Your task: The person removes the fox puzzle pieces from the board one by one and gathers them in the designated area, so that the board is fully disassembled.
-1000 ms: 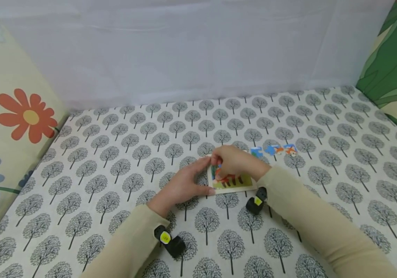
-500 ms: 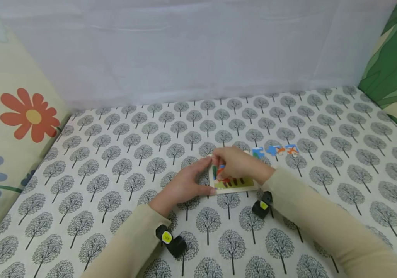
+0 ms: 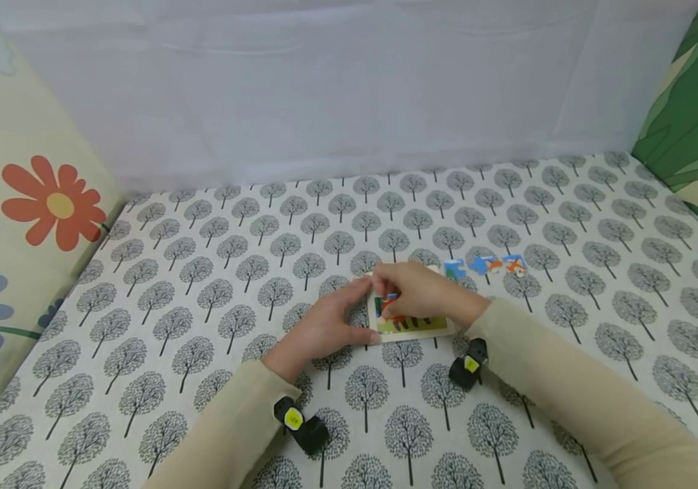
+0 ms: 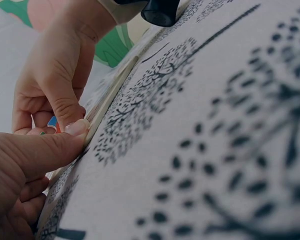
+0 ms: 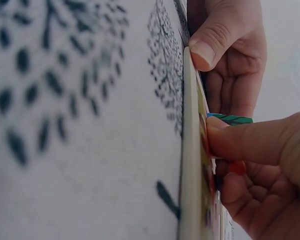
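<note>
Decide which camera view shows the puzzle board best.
The head view: it looks down on the puzzle board, showing its picture, though the right hand covers part. Left wrist view: mainly its edge. Right wrist view: its edge and a thin strip of picture.

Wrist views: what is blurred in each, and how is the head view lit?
Left wrist: tree-print cloth blurred at lower right, left hand clearer; right wrist: tree-print cloth blurred at left, right hand clearer; head: soft, fairly even light, no strong glare.
</note>
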Motion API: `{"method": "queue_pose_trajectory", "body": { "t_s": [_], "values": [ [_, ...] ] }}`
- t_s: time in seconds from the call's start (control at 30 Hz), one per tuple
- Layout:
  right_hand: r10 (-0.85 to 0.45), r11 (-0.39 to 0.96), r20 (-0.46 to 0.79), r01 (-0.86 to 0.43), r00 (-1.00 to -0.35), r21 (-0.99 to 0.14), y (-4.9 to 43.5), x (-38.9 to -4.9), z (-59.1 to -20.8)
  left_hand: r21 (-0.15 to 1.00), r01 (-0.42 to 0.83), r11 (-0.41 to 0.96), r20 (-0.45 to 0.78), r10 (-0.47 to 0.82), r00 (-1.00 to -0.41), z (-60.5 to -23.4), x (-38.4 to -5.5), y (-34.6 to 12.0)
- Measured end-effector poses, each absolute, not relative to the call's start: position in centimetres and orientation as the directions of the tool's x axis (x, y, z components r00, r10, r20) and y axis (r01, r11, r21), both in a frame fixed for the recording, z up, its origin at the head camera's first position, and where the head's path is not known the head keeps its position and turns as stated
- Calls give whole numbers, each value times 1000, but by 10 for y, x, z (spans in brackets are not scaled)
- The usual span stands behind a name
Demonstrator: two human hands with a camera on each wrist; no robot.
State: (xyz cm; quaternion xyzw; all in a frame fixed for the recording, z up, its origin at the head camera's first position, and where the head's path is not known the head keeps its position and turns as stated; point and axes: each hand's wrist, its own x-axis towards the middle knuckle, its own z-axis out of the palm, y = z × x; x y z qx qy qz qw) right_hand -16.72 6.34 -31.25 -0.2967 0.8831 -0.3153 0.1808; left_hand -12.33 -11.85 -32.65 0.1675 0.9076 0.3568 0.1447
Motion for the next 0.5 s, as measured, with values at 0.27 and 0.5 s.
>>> {"method": "queue_pose_trajectory", "body": {
  "t_s": [0.27, 0.5],
  "values": [
    [-660, 591, -115, -419, -743, -690, 66, -166, -313, 693, 201, 693, -147, 409, -901, -328, -124, -118],
    [-653, 611, -134, -414, -745, -675, 66, -165, -313, 691, 206, 693, -143, 409, -901, -326, -124, -118]
  ]
}}
